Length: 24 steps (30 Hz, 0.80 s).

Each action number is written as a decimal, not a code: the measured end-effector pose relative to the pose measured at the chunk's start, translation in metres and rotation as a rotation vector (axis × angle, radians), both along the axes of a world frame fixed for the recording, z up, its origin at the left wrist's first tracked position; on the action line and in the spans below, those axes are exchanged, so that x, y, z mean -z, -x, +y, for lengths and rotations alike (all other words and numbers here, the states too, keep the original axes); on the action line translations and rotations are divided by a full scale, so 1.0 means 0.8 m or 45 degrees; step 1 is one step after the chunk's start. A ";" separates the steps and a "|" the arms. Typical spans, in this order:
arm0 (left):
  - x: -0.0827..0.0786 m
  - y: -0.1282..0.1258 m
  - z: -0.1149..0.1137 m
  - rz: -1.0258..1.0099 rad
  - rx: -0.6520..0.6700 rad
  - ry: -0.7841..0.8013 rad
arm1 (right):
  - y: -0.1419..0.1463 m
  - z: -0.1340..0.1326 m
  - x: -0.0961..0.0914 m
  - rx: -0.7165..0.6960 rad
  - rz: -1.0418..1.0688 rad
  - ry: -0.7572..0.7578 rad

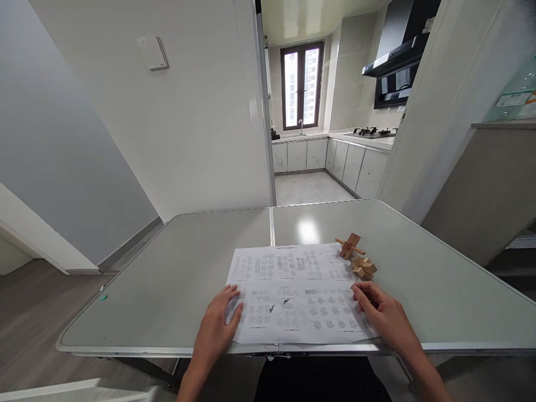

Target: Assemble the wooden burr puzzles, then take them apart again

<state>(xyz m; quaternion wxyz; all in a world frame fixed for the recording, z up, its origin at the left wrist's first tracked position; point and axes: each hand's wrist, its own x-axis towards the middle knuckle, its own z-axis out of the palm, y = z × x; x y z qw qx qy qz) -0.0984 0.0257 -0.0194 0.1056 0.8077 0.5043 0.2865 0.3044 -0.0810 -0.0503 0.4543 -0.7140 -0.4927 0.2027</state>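
Note:
A large white printed sheet of paper (pixel 293 285), covered with small line diagrams, lies on the table near its front edge. My left hand (pixel 218 318) rests on the sheet's left edge, its thumb and fingers spread. At the right edge, my right hand (pixel 379 307) has thumb and forefinger pinched together on the paper, with the other fingers curled under. Just beyond that hand sits a light wooden interlocking burr puzzle (pixel 363 268). Behind it, a browner wooden puzzle of crossed pieces with a thin stick (pixel 350 246) touches or nearly touches the sheet's far right corner.
The pale folding table (pixel 167 268) has a metal rim and a centre seam. A small teal piece (pixel 104 297) lies near its left edge. Past the table, a doorway opens onto a kitchen with a stove (pixel 374 132). A plastic bottle (pixel 517 97) stands on a ledge at right.

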 end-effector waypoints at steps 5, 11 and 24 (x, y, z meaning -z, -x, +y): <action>-0.003 0.000 0.000 -0.004 0.010 0.002 | 0.000 0.001 0.001 0.006 0.005 0.003; -0.004 0.000 0.001 -0.006 0.024 -0.008 | 0.001 0.002 -0.001 -0.002 0.023 -0.012; -0.004 0.001 0.000 -0.005 0.023 -0.009 | -0.001 0.001 0.002 -0.002 0.033 0.039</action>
